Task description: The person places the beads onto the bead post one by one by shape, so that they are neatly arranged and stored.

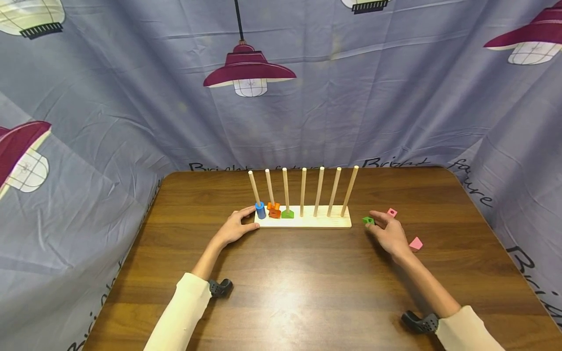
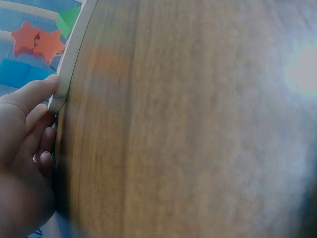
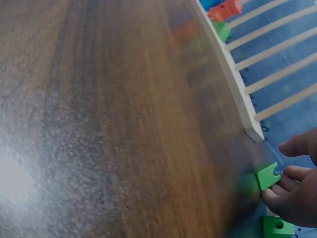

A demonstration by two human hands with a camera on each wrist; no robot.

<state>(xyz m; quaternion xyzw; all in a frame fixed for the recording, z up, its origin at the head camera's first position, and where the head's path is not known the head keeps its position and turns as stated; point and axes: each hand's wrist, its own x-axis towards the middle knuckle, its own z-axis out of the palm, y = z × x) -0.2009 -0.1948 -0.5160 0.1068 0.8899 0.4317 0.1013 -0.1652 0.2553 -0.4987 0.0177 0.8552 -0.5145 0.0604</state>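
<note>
Two pink blocks (image 1: 415, 243) lie just beside the right hand (image 1: 389, 235), its fingers parted at a notched green block (image 1: 367, 220) right of centre. At mid-frame the left hand (image 1: 234, 227) grips a pale wooden pegboard (image 1: 316, 223) bearing a blue cylinder (image 1: 261, 212) and orange stars (image 1: 274, 213) on the grainy desk (image 1: 281, 278).

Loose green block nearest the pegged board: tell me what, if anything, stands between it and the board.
Nothing visible does: a short stretch of bare tabletop separates the green block from the right end of the board.
</note>
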